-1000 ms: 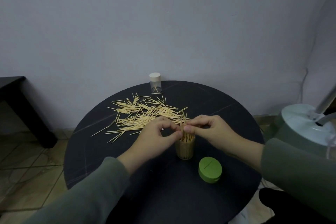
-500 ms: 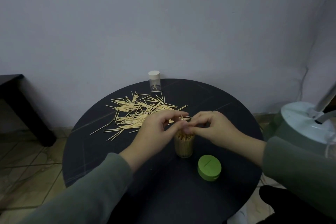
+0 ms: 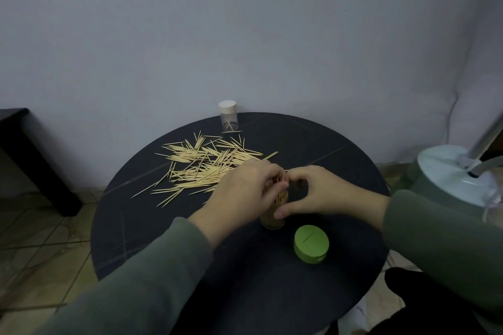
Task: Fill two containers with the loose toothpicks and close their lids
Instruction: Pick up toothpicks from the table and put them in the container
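Left hand [image 3: 245, 193]: reaches in from the lower left, palm down, over the open jar [image 3: 273, 221]. Its fingers [image 3: 275, 174] are curled round a small bundle of toothpicks [image 3: 280, 197] standing in the jar mouth. Right hand [image 3: 321, 193]: comes in from the right, opposite the left hand. Thumb and forefinger are bent toward the same bundle and the thumb lies against the jar's upper wall; whether these fingers actually pinch the toothpicks cannot be told.

Count: two jars, two lids, one heap. The open jar stands upright near the middle of the round dark worktop [image 3: 152, 226], mostly hidden behind both hands. Its green lid [image 3: 311, 247] lies flat just beside it, toward the front right. The second jar [image 3: 229, 119], clear with a white cap [image 3: 227, 106] on, stands at the far edge and holds a few toothpicks. The loose toothpicks [image 3: 206, 168] lie scattered between the two jars, left of the hands.

Surroundings: a dark side table [image 3: 16, 128] at far left; a pale green appliance [image 3: 449, 179] at far right.
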Tool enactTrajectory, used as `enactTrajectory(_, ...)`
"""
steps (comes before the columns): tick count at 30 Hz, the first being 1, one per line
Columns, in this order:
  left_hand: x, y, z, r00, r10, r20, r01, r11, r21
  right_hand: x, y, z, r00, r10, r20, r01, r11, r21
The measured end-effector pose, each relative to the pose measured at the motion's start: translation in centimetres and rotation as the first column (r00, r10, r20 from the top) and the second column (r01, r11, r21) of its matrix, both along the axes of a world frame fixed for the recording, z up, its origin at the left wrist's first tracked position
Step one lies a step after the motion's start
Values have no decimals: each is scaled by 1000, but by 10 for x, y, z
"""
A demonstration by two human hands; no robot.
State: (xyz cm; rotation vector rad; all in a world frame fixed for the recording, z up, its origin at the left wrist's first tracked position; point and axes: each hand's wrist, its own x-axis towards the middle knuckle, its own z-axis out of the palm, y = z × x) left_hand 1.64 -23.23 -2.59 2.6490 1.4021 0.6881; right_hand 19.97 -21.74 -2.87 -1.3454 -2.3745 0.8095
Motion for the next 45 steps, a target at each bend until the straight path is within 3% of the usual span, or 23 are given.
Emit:
enactTrajectory(7,-12,0,-9,991,-130,-9,130,982,134,1,3,0,999,-26,22,26,999,21)
enactTrajectory(12,-23,-4,-12,962,-187,-198,220,961,165,4,7,-5,1000,-10,10,10,1000,26)
enactTrajectory(19,-24,-4,-14,952,-97,-290,158,968,194,5,9,-5,999,-10,54,9,1000,27)
enactTrajectory(21,-25,-5,-15,957,-108,-270,155,975,157,5,9,-6,998,-3,60,1,1000,31)
enactTrajectory(25,-16,-12,-14,966,-177,-190,167,984,-67,5,8,-4,999,-10,35,10,1000,20)
enactTrajectory(29,-17,-7,-16,976,-143,-161,131,988,-84,5,10,-7,999,-26,40,25,999,24)
enactTrajectory(33,-29,-1,-16,970,-130,-207,141,989,43,5,11,-7,1000,-3,18,3,1000,20)
enactTrajectory(40,-13,-15,-29,989,-77,-130,110,955,275,5,12,-5,998,16,55,-17,1000,20)
enactTrajectory(45,-12,-13,-30,979,-146,-140,182,940,289,8,15,-9,1000,15,-5,-15,1000,8)
